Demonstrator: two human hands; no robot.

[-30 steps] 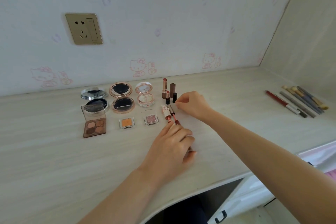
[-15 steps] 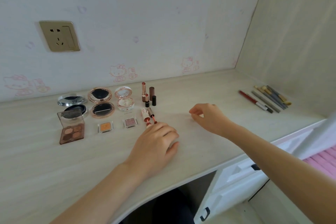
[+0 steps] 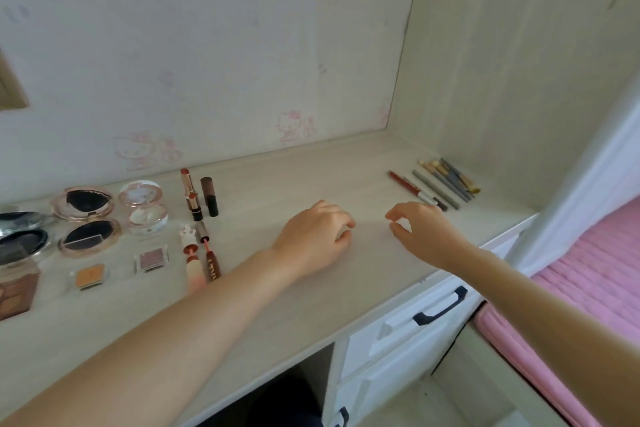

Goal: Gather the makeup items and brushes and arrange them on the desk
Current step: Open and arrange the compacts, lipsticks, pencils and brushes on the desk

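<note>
Both hands are sitting over bare desk [image 3: 311,315], mid-surface. Left hand [image 3: 313,236] is resting knuckles-up on the desk, fingers loosely curled, holding nothing. Right hand [image 3: 424,234] is hovering just right of it, thumb and forefinger nearly pinched, nothing visible between them, so empty.

Landmark: left hand.
- Brushes and pencils [image 3: 436,185] are lying in a slanted row right of it, beyond the right hand, near the side wall.
- Upright lipsticks [image 3: 199,194] are standing left of it, toward the back wall.
- Two lip gloss tubes [image 3: 202,258] are lying flat left of it, in front of the lipsticks.
- Open compacts [image 3: 86,218] and small eyeshadow pans [image 3: 119,269] are sitting farther left.
</note>
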